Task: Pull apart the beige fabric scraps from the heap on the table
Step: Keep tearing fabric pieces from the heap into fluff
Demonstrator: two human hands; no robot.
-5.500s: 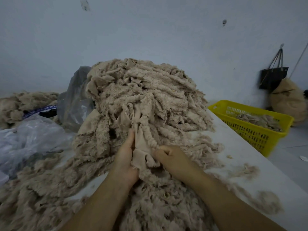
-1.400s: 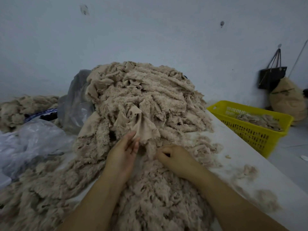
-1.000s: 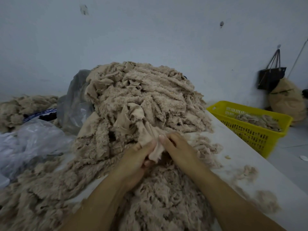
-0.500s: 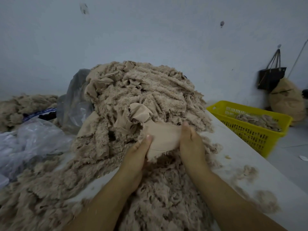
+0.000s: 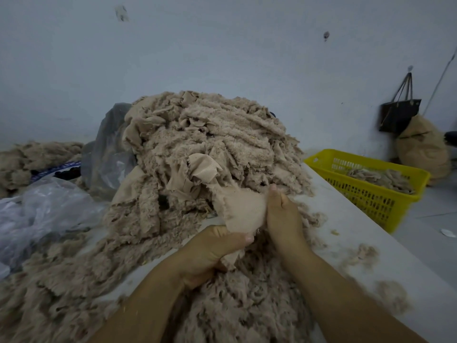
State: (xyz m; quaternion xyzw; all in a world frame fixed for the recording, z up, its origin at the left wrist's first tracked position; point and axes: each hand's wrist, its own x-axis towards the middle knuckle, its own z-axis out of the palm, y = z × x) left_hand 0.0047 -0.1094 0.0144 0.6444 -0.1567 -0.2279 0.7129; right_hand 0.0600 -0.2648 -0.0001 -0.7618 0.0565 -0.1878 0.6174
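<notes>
At the near foot of the heap (image 5: 210, 144) on the table (image 5: 351, 219), the left hand (image 5: 215, 253) grips a smooth beige scrap (image 5: 243, 209) at its near end while the right hand (image 5: 282, 214) pinches its right edge.

Dim, flat, bluish ambient light; no glare, only soft shadows in the folds of the heap (image 5: 210, 149). Wide-angle bowing curves the table (image 5: 371, 243) edge and yellow basket (image 5: 366, 191) at right. Lower corners soft and smeared, picture grainy overall.
</notes>
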